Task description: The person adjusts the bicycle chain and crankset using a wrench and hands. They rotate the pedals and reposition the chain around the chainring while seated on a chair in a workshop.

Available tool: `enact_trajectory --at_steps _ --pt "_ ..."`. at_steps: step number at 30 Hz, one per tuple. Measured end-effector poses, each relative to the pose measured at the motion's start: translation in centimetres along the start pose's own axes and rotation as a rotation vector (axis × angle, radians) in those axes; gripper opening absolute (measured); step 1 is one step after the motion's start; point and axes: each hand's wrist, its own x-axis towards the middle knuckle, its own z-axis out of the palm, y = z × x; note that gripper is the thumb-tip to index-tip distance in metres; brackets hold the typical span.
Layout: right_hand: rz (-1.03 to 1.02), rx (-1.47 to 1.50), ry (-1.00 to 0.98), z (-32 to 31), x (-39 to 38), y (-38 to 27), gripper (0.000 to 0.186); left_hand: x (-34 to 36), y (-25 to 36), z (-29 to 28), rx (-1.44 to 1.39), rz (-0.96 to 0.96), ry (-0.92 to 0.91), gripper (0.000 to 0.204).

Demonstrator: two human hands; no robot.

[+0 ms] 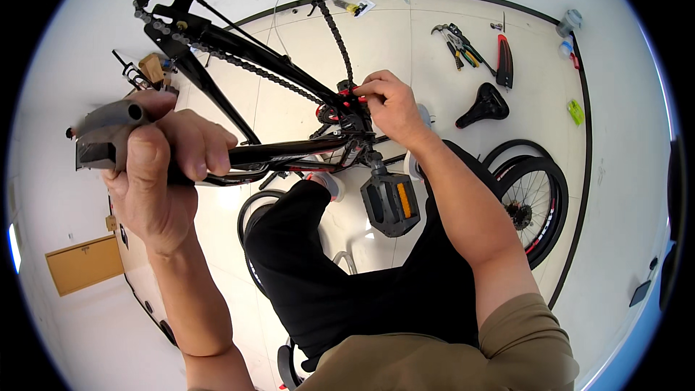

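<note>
A black bicycle frame (279, 150) stretches across the view, its rear end toward the top left. My left hand (163, 152) is wrapped round its thick dark grey front end (108, 130). A chain (329, 18) hangs in a loop along the rear of the frame and meets the red-marked chainring (326, 112). At that meeting point, the fingers of my right hand (391, 105) are closed on the chain; the fingertips are partly hidden. Below the crank, nearer to me, is a black pedal (391, 205) with an orange reflector.
A black saddle (483, 106) lies on the floor to the right. Beyond it are a hammer and pliers (460, 45) and a red-black mudguard (504, 61). Wheels (536, 203) lie beside my right leg. Bottles (570, 23) stand by the wall; a cardboard box (152, 67) sits at the left.
</note>
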Motion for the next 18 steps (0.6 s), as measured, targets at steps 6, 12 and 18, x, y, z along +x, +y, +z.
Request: enact_trajectory --at_steps 6,12,18 --pt "0.355 0.287 -0.018 -1.1 0.8 -1.1 0.029 -0.1 -0.4 -0.4 -0.042 0.022 0.001 0.041" --pt "0.409 0.325 0.033 -2.1 1.6 0.0 0.031 -0.1 -0.6 -0.4 -0.034 0.033 0.018 0.042" --pt "0.497 0.164 0.133 -4.1 2.5 1.8 0.026 -0.2 -0.6 -0.7 -0.04 0.022 -0.041 0.039"
